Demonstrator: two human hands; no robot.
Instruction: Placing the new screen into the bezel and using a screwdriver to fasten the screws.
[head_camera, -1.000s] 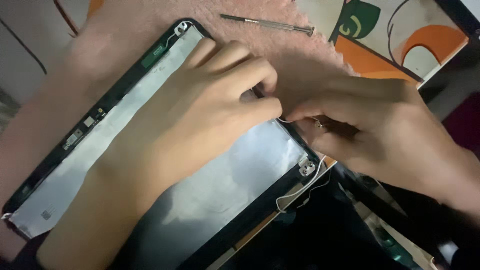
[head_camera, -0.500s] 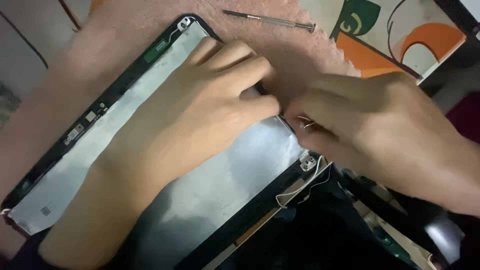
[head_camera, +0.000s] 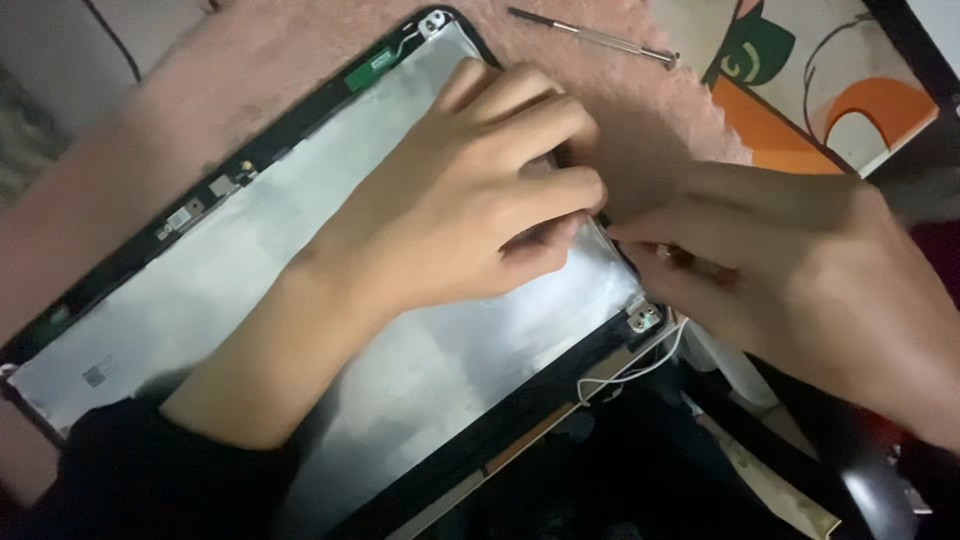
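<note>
Head view: both my hands meet at the right edge of the laptop screen panel (head_camera: 300, 300).
My left hand (head_camera: 480, 190) has its fingers curled on the panel edge; my right hand (head_camera: 790, 270) pinches something small there, a screwdriver (head_camera: 590, 33) lies beyond.

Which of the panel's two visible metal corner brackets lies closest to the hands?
The bracket at the lower right corner, beside the white wire and just under the right hand; the other sits at the far top corner.

The left hand (head_camera: 470, 190) lies palm down, fingers curled, its forearm running toward the near left. The right hand (head_camera: 790, 270) comes in from the right, fingertips pinched, touching the left's fingertips.
</note>
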